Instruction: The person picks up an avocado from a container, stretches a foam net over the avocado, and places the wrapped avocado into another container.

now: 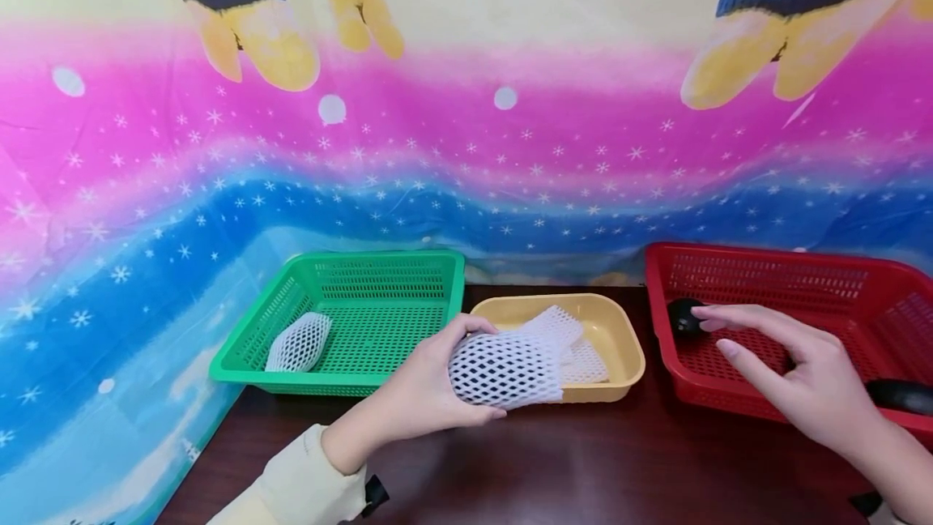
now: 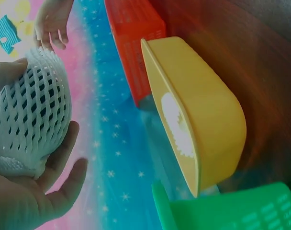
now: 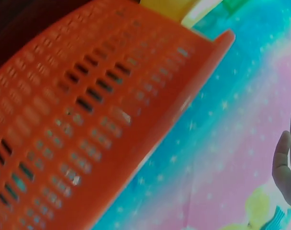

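Observation:
My left hand [image 1: 419,383] grips a white foam net sleeve [image 1: 506,369] with something dark showing through its mesh; what that is cannot be told. Thumb and fingers wrap its left end, over the front of the yellow tray [image 1: 628,347]. The netting bulges in the left wrist view. More white foam nets [image 1: 583,363] lie in the tray. My right hand [image 1: 816,371], holding nothing, hovers over the red basket [image 1: 729,397] with fingers extended. Near its fingertips is a dark rounded object [image 1: 683,318] in that basket; another dark, glossy one [image 1: 902,396] lies farther right.
A green basket [image 1: 350,383] at the left holds one netted item [image 1: 299,342]. All the containers stand on a dark wooden table [image 1: 554,460]. Behind them hangs a patterned cloth [image 1: 437,136] with bears and snowflakes.

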Available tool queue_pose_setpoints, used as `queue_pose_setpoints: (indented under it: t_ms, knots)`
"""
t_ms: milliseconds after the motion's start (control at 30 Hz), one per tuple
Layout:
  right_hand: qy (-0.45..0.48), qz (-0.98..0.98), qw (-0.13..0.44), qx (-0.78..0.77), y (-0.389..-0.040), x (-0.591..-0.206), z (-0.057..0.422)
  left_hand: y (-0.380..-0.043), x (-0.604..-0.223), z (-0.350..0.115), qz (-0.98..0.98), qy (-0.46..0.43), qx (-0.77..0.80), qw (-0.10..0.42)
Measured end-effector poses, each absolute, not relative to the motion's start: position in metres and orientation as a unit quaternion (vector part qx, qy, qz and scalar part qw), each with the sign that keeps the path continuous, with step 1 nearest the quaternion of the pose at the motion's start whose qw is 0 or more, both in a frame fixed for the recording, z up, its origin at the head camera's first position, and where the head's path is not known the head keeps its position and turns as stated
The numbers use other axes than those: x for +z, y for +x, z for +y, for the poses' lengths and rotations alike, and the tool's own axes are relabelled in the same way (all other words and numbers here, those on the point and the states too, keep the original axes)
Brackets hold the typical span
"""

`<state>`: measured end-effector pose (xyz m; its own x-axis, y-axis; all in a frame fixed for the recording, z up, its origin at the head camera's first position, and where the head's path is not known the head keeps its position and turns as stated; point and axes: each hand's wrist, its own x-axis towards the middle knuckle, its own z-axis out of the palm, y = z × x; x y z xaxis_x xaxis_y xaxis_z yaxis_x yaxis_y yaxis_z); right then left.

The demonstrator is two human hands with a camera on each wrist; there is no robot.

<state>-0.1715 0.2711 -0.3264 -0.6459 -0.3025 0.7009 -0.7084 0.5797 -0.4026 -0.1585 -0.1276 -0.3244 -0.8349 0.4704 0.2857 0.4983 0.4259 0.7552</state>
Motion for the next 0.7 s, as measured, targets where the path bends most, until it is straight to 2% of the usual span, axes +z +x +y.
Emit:
queue_pose_setpoints:
  t_ms: [433,533,700]
  knots:
    - [0.146,-0.914,0.257,0.278,-0.190,-0.321,0.326,-0.178,-0.333,-0.164,-0.869,-0.207,-0.430,0.133]
    - [0.136,-0.917,0.255,0.273,-0.198,-0.320,0.340,-0.183,-0.337,-0.177,-0.878,-0.185,-0.418,0.140]
    - [0.142,-0.902,0.271,0.305,-0.212,-0.326,0.366,-0.190,-0.342,-0.194,-0.894,-0.135,-0.410,0.121]
